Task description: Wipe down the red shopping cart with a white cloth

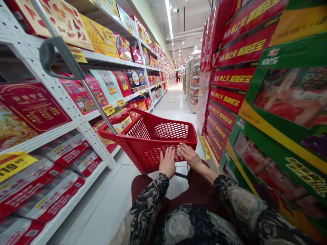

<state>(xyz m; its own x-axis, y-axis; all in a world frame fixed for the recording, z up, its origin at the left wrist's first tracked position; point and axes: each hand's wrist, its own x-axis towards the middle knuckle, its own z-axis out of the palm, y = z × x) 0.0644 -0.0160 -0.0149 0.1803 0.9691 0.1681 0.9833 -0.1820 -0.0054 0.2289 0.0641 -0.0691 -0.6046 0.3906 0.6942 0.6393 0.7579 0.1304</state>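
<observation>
A red plastic shopping basket [130, 149] with honeycomb-patterned walls stands on the floor in front of me. Its long metal pull rod [98, 105] leans up to the left, with a grey loop handle [62, 56]. Against the basket's near side wall, my left hand [167, 163] rests flat with its fingers stretched out. Beside it, my right hand [192, 158] presses a small crumpled white wipe or tissue [180, 149] on the same wall, under its fingertips. Part of the wipe is hidden by the fingers.
White shelves [94, 156] with boxed and bagged goods line the left side. Close on my right stand stacked red drink cartons [230, 81] and green juice boxes [286, 136]. The tiled aisle [175, 98] runs ahead, with a person [177, 76] far off.
</observation>
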